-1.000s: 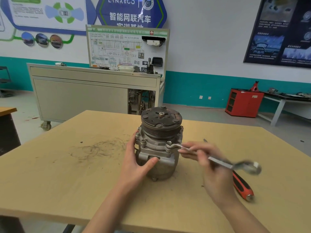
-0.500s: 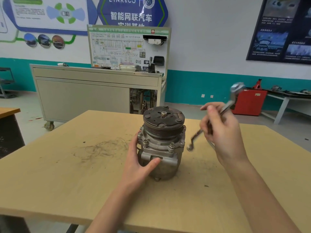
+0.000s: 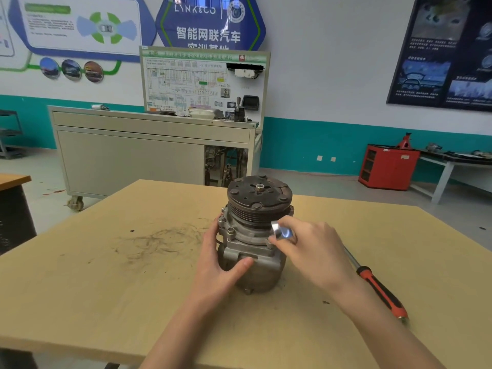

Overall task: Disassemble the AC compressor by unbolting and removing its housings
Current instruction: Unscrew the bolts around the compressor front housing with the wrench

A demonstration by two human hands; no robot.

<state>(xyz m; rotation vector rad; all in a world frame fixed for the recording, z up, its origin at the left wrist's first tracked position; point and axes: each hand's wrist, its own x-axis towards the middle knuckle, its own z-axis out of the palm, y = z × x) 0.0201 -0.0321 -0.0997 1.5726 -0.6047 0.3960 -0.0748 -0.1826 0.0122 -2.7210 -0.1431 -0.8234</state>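
The wrench (image 3: pixel 283 232) shows only one shiny end, smeared to a blur; the rest vanishes inside the gripping right hand (image 3: pixel 314 251). The left hand (image 3: pixel 221 267) has its fingers out of sight behind the compressor (image 3: pixel 255 235). The screwdriver (image 3: pixel 380 291) loses its far end behind that right wrist.

White-and-teal wall (image 3: pixel 332 83), grey cabinet (image 3: pixel 127 155), red shelf (image 3: pixel 386 166).

One compressor (image 3: pixel 257 206), one wrench (image 3: pixel 282 232), one screwdriver (image 3: pixel 381 293)
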